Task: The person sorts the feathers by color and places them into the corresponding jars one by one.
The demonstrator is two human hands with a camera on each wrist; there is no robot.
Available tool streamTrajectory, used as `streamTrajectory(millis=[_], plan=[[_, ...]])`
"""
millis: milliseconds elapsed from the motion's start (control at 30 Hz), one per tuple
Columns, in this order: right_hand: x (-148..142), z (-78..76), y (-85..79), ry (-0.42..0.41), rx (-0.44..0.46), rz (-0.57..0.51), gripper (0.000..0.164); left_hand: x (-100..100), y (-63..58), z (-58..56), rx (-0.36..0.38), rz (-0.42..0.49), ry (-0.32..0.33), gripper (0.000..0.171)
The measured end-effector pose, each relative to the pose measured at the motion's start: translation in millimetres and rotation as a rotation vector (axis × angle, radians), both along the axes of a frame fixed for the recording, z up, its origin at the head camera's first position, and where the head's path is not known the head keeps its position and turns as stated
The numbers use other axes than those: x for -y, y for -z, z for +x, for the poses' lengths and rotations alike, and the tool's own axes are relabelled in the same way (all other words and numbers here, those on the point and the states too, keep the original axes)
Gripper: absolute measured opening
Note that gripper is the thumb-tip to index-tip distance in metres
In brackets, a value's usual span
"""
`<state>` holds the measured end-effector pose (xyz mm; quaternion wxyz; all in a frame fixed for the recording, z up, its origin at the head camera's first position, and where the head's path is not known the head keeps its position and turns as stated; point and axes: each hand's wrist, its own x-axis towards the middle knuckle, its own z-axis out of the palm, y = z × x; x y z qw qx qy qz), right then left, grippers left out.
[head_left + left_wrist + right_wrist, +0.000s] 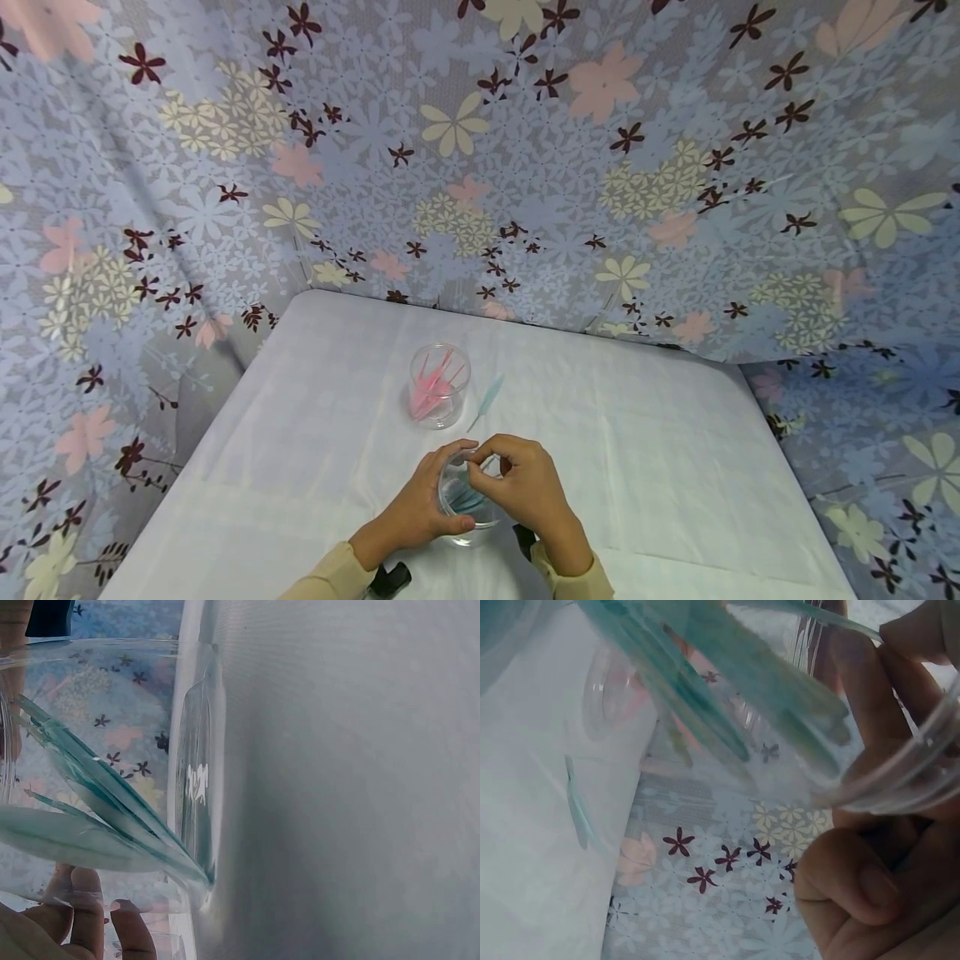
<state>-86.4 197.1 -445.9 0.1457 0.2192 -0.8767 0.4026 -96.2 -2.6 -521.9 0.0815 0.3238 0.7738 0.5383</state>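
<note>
My left hand grips a clear plastic cup, thumb on its near side and fingers round the far rim. Inside it lean several teal feather-shaped pieces with thin stems, fanned against the wall. Over the cup's mouth, my right hand pinches the thin end of one teal feather-shaped piece between thumb and forefinger. A loose pale teal feather-shaped piece lies on the table just beyond the hands.
A second clear cup, holding several pink feather-shaped pieces, stands behind the left hand. The white-covered table meets a flowered cloth at its back and sides. Dark wrist straps show at my sleeves.
</note>
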Motion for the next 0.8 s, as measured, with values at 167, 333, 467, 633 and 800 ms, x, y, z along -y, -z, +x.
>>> streamTrajectory(millis=[167,333,467,633,800], plan=[[-1.0,-0.3,-1.1,-0.010,0.011,0.036,0.022,0.3,0.3,0.6,0.005,0.002,0.005,0.090],[1.5,0.4,-0.3,-0.026,0.027,0.097,0.021,0.6,1.2,0.2,0.002,-0.005,0.000,0.090],[3.6,1.3,0.6,-0.047,0.005,0.109,0.020,0.2,2.1,-0.5,0.010,0.002,0.002,0.092],[4.5,1.8,2.3,-0.046,-0.014,0.126,0.017,-0.3,3.5,-0.5,0.023,0.013,-0.003,0.093],[5.4,4.2,0.0,-0.033,-0.009,0.187,0.015,-0.6,4.4,-0.2,0.023,0.023,0.001,0.089]])
